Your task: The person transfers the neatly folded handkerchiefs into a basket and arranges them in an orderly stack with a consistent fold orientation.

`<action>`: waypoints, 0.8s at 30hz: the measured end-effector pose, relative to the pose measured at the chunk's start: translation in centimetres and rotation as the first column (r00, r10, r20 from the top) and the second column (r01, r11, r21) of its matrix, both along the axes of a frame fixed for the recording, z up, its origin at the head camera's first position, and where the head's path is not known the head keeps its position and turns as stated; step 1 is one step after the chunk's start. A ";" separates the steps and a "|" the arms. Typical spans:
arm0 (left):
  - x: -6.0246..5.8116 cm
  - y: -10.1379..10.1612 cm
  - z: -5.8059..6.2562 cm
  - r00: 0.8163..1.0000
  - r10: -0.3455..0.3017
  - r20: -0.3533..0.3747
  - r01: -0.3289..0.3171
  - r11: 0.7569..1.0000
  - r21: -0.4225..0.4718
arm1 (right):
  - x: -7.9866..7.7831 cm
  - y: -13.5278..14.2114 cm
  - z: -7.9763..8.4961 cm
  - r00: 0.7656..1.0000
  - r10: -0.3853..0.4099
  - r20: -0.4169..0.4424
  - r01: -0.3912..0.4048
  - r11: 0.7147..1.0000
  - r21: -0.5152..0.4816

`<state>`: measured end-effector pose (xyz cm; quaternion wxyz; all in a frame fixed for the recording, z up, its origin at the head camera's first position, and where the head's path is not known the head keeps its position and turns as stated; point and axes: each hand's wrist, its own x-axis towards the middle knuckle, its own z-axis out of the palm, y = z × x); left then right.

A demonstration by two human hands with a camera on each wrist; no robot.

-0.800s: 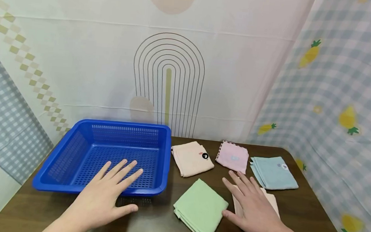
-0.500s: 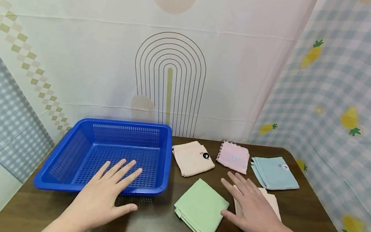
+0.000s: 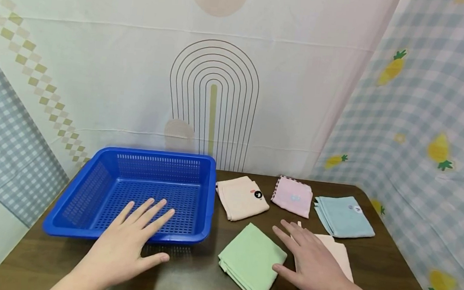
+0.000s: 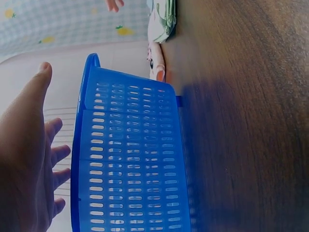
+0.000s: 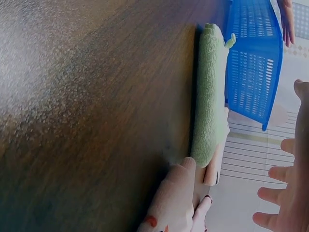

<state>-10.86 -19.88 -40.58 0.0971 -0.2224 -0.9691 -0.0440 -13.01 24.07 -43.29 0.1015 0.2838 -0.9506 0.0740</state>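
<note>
My left hand (image 3: 130, 239) hovers over the near rim of a blue plastic basket (image 3: 71, 232), fingers spread and holding nothing. The left wrist view shows that hand (image 4: 29, 154) apart from the basket wall (image 4: 130, 159). Fingers also extended, my right hand (image 3: 309, 260) hangs above a folded cream towel (image 3: 341, 256) and partly hides it. Just left of this hand lies a folded green towel (image 3: 251, 262). In the right wrist view the hand (image 5: 292, 188) stays clear of the green towel (image 5: 210, 96), touching nothing.
Farther back lie a cream towel (image 3: 241, 199) with a black motif, a pink towel (image 3: 292, 196) with a checked edge, and a light blue towel (image 3: 343, 217). All rest on the dark wooden table (image 3: 187, 279). A patterned curtain (image 3: 294, 100) hangs behind the table.
The right hand has shifted slightly left and toward me, uncovering more of the cream towel. My left hand has drifted slightly left. The towels and basket keep their places.
</note>
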 end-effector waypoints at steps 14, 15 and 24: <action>0.4 -0.5 0.6 1.000 0.021 0.000 -0.021 1.000 -0.004 | 0.1 -0.6 -0.4 1.000 0.017 -0.010 -0.018 1.000 -0.021; 0.4 -0.6 0.6 1.000 0.023 0.000 -0.023 1.000 -0.003 | 0.1 -0.6 -0.5 1.000 0.019 -0.009 -0.019 1.000 -0.021; 0.6 -1.5 0.5 0.999 0.034 -0.022 -0.034 0.999 0.004 | 0.0 -1.0 -0.8 1.000 0.021 0.005 -0.021 1.000 -0.022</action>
